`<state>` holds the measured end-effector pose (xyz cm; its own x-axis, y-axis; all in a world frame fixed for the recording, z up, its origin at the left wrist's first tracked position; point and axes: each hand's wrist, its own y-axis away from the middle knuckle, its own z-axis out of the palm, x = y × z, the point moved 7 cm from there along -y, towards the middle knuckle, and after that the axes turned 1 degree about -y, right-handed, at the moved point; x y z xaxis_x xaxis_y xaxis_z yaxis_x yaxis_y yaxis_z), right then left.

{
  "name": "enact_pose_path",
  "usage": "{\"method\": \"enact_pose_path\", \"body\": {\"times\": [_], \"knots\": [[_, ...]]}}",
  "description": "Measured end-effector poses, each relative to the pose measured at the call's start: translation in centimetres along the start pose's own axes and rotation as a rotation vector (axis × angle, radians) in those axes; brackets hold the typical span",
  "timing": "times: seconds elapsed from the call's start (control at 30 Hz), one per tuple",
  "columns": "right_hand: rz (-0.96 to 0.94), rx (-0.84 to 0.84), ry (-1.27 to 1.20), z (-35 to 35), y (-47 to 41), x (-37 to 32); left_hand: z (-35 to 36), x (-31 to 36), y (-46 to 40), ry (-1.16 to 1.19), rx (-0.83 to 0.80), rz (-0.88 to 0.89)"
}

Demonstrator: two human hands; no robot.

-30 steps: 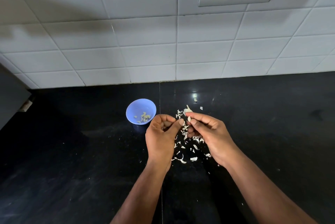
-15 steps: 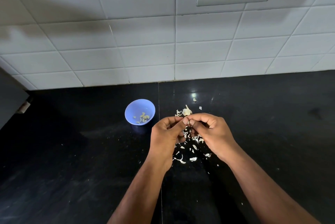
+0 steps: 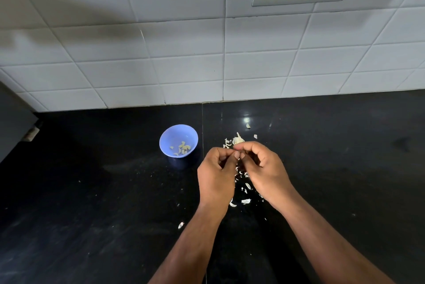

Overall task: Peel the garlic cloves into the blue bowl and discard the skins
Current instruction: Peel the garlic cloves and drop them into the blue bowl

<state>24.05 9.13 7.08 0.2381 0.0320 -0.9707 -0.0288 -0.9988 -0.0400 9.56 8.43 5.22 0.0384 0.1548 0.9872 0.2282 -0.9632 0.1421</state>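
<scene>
Both hands have drawn together: left hand [image 3: 216, 175] and right hand [image 3: 264, 168] pinch a clove, mostly hidden, over the skins [image 3: 243, 182] mid-counter [image 3: 92, 214], blue bowl [image 3: 178, 141] just left for dropping.

Blue bowl [image 3: 178, 140], black counter [image 3: 92, 214], white tiled wall [image 3: 161, 53].

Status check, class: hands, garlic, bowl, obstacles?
Left hand and right hand pinch one clove together. Peeled cloves in blue bowl. Skins litter counter; bowl path clear.

We saw the small blue plastic bowl [image 3: 178, 143] on the black stone counter [image 3: 92, 214], peeled cloves [image 3: 182, 147] in it. Right of it lay scattered papery skins [image 3: 245, 201], our hands above them.
</scene>
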Motion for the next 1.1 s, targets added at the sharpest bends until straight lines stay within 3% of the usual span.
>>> {"method": "enact_pose_path", "body": {"times": [0.13, 0.57, 0.87, 1.1], "knots": [[-0.055, -0.028, 0.031, -0.3, -0.2, -0.6, 0.1, -0.8, 0.0, 0.143, -0.019, -0.117], [0.102, 0.012, 0.008, -0.4, -0.9, 0.7, 0.3, -1.3, 0.1, 0.162, -0.027, -0.167], [0.152, -0.042, -0.174, 0.1, -0.8, 0.9, 0.3, -1.0, -0.2, 0.201, -0.046, -0.156], [0.167, -0.053, -0.210, -0.2, -0.7, 0.9, 0.8, -1.5, -0.3, 0.371, -0.128, -0.314]]}}
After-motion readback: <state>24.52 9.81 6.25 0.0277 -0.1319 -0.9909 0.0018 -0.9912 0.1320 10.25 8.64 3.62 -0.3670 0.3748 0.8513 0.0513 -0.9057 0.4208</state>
